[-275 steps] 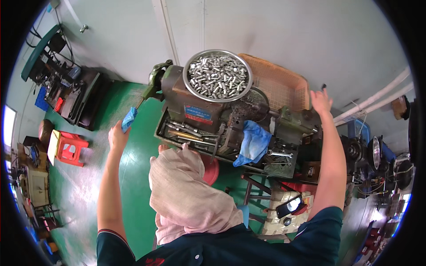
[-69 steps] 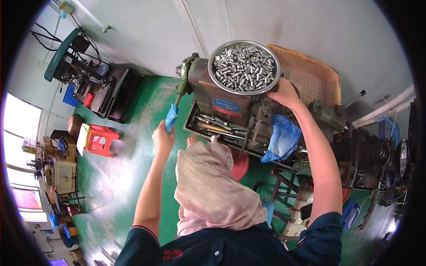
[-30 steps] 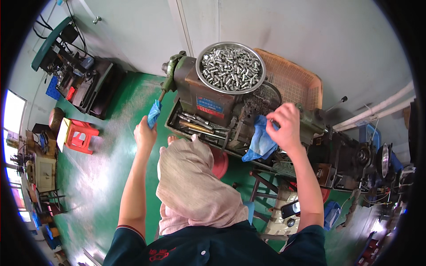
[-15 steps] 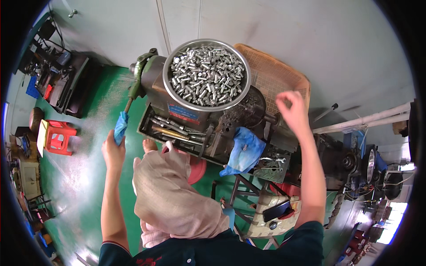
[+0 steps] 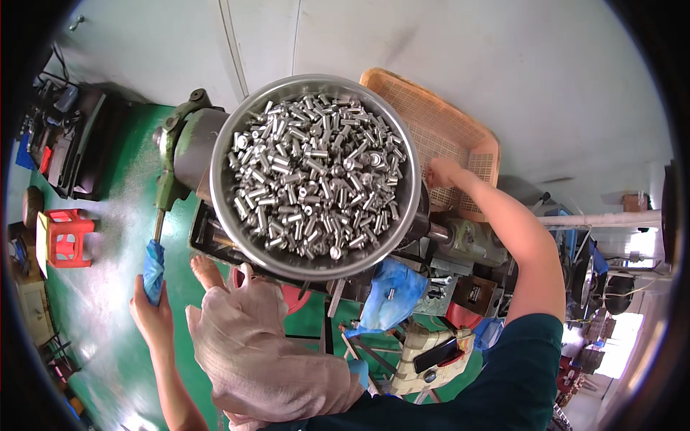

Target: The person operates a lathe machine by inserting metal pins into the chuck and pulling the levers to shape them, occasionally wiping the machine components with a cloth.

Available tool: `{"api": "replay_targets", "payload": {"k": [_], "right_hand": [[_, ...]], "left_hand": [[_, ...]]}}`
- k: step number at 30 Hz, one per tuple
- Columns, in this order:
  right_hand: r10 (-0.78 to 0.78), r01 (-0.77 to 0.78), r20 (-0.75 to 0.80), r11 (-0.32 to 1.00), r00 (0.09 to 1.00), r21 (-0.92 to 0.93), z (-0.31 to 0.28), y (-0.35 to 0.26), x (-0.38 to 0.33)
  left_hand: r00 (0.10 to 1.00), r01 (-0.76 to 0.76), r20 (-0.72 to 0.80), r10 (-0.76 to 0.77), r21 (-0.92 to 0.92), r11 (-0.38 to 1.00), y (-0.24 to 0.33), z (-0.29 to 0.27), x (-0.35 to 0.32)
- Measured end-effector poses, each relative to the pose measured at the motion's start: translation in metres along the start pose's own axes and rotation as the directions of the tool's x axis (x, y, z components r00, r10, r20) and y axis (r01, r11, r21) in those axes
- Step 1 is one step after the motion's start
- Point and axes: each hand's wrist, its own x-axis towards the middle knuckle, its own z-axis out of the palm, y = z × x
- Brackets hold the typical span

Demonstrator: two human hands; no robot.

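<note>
Head view, speaker one: What changed at the lever (image 5: 159, 237)?

Speaker two: Its blue-wrapped end (image 5: 153, 263) now sits lower, and the left hand (image 5: 149, 312) is clenched around it from below, as half a second ago. The right hand (image 5: 441, 172) has moved down from the air to the orange basket (image 5: 460, 136); whether its grip is closed I cannot tell.

Speaker one: And the bowl?

Speaker two: The steel bowl (image 5: 237, 237) of small metal parts (image 5: 316, 183) stays on top of the machine (image 5: 190, 144), between both hands. It looks like one lever stroke is in progress.
</note>
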Motion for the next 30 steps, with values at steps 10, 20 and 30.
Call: {"api": "replay_targets", "payload": {"k": [10,20,30], "right_hand": [[-0.025,0.028,-0.059,0.998,0.998,0.063,0.069,0.019,0.068],[0.053,0.112,-0.453,0.938,0.890,0.329,0.125,0.054,0.095],[0.111,-0.001,-0.218,0.894,0.970,0.448,0.080,0.024,0.066]], "left_hand": [[0.998,0.055,0.023,-0.055,-0.023,0.998,-0.003,0.003,0.001],[0.997,0.065,0.031,-0.065,0.016,0.998,-0.002,0.003,0.003],[0.997,0.076,0.009,-0.076,0.001,0.997,0.001,-0.002,0.002]]}}
